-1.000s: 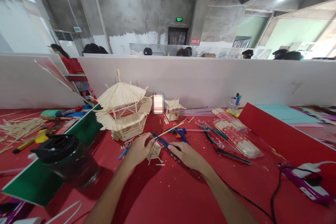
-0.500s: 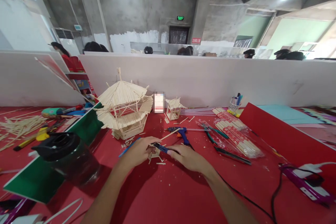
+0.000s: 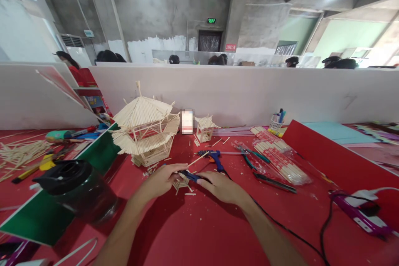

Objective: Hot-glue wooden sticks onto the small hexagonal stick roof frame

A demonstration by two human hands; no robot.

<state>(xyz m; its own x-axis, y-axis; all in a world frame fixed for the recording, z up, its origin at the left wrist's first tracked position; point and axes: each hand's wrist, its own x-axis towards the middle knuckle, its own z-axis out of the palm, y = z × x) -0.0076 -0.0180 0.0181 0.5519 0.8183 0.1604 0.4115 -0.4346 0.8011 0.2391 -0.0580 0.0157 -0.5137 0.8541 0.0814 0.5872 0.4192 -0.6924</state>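
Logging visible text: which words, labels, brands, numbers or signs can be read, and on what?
"EXIT", just legible: green sign; upper line too small.
"7", apparently, faintly: white partition.
Too small or blurred: red wall sign, stick packets, blue printed item.
Pixelated: white card.

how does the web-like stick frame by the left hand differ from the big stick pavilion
The stick frame is much smaller than the stick pavilion. The frame has open gaps between its sticks; the pavilion is roofed with close-set sticks. The left hand partly hides the frame; the pavilion stands farther back, uncovered. Both are built of pale sticks.
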